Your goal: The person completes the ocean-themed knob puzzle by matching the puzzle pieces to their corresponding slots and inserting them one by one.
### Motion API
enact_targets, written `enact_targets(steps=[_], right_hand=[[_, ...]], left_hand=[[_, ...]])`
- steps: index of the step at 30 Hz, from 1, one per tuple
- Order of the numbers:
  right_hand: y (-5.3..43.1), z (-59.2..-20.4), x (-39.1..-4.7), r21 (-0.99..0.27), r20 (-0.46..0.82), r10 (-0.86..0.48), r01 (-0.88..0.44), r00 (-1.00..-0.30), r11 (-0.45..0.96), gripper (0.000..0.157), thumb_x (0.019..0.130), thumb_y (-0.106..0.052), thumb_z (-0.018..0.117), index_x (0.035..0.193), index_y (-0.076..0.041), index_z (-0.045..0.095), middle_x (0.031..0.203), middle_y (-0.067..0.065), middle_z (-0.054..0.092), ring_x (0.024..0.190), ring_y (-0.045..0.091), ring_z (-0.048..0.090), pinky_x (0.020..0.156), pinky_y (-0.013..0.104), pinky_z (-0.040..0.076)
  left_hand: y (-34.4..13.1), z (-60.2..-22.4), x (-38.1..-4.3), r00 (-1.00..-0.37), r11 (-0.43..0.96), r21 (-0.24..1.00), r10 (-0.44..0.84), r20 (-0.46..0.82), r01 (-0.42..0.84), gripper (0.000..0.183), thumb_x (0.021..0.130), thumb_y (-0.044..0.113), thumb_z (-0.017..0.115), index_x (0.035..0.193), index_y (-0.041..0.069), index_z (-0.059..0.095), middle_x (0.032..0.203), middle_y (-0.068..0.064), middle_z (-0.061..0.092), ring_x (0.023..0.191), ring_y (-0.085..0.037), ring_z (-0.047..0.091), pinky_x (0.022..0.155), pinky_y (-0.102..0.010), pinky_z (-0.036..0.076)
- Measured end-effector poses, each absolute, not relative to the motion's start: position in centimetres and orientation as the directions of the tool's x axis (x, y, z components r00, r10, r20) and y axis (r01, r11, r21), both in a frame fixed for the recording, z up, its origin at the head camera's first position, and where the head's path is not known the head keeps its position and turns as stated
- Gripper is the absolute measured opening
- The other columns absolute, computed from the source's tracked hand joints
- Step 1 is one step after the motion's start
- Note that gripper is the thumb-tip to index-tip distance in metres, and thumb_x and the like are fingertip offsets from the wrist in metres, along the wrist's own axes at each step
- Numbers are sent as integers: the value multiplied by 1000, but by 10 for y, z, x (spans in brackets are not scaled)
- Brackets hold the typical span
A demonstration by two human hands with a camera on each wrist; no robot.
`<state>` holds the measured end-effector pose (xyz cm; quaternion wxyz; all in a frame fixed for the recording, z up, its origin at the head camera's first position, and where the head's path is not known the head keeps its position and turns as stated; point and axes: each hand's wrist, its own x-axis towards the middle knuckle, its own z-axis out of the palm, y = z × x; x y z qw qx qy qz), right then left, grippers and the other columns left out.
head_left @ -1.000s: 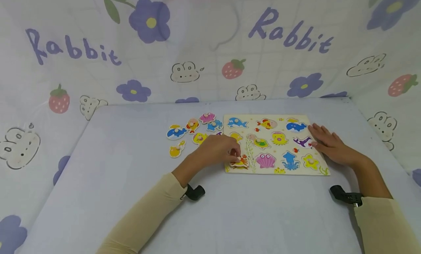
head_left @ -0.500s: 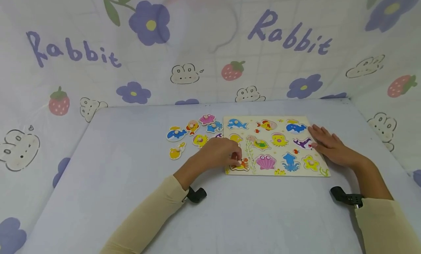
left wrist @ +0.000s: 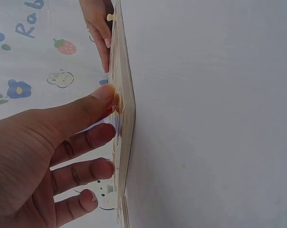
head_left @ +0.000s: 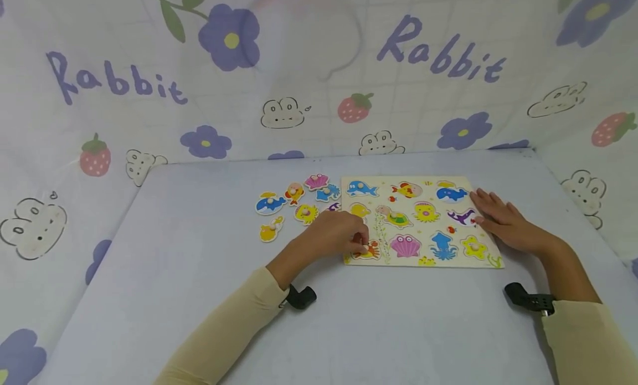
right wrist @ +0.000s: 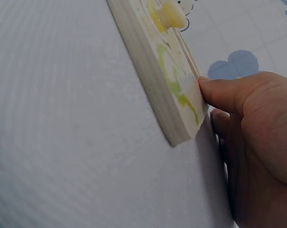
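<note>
A sideways push from the left hand (head_left: 340, 234), pinching the crab (head_left: 371, 251) at the board's (head_left: 463, 263) eight o'clock, could jam it or skew the board past the right hand (head_left: 513, 225), outstretched at three o'clock.

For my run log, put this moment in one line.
left hand: pinches orange crab-shaped wooden piece; right hand: touches cream rectangular wooden board; piece: on board

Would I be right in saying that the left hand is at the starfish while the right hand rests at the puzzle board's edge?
Not quite: the head view shows the left hand at the crab piece, not the starfish; the right hand does rest at the edge of the puzzle board.
</note>
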<state>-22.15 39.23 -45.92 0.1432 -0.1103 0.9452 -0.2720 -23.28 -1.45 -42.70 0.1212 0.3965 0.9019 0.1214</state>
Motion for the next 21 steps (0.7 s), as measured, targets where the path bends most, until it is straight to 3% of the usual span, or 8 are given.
enact_targets(steps=[10, 21], right_hand=[[393, -459, -219, -568, -199, -292, -133, -935, 812, 67, 110, -36, 39, 162, -14, 3, 167, 19, -9, 150, 42, -22, 113, 60, -21], [392, -460, -219, -563, -185, -292, -143, -938, 814, 67, 110, -36, 38, 162, -13, 4, 167, 20, -8, 150, 44, -21, 113, 61, -21]], left_hand=[[-37, -421, -248, -684, 652, 365, 727, -52, 665, 24, 92, 49, 73, 106, 30, 72, 83, 15, 61, 79, -7, 54, 70, -26, 44], [-97, -395, -275, -852, 783, 403, 523, -14, 474, 17, 91, 35, 78, 103, 23, 77, 87, 9, 66, 84, -16, 57, 74, -34, 49]])
